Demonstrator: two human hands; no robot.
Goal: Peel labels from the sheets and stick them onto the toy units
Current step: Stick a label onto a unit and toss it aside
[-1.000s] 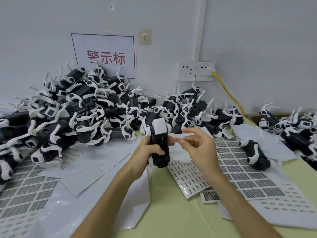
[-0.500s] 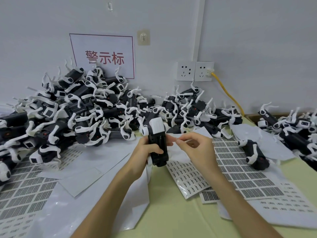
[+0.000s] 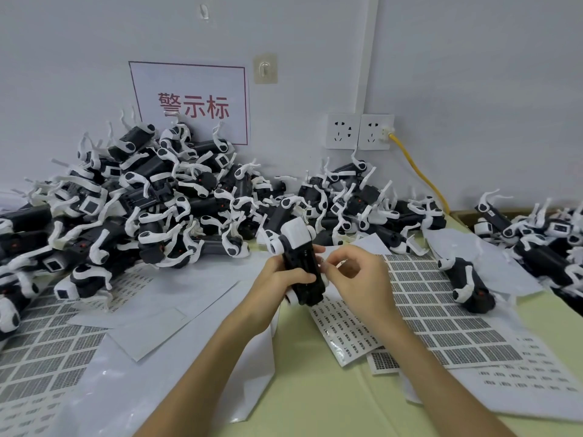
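A: Moved since a second ago: right hand (image 3: 362,272), fingertips now drawn in against the side of the toy unit (image 3: 301,263) where before they stood a little off it. Whether a label sits between them, I cannot tell.

B: Left hand (image 3: 280,279)?

A: Wrapped round the unit's black body, holding it tilted above the table, white end up and away from the person.

B: Edges and free room?

A: Item: heap of toy units (image 3: 151,209) banked against the wall, filling the back left. Item: second heap (image 3: 542,244) at the far right edge. Item: single unit (image 3: 467,282) lying on the label sheets (image 3: 441,310), just right of the hands. Open room: bare strip of table (image 3: 315,398) between the forearms, toward the near edge.

B: Surface, room?

A: Pale green table; loose white backing paper (image 3: 151,310) left of centre; more label sheets at lower left. Grey-white wall, sign with red characters (image 3: 192,102), twin sockets (image 3: 359,131), yellow cable (image 3: 416,171) plugged into the right one.
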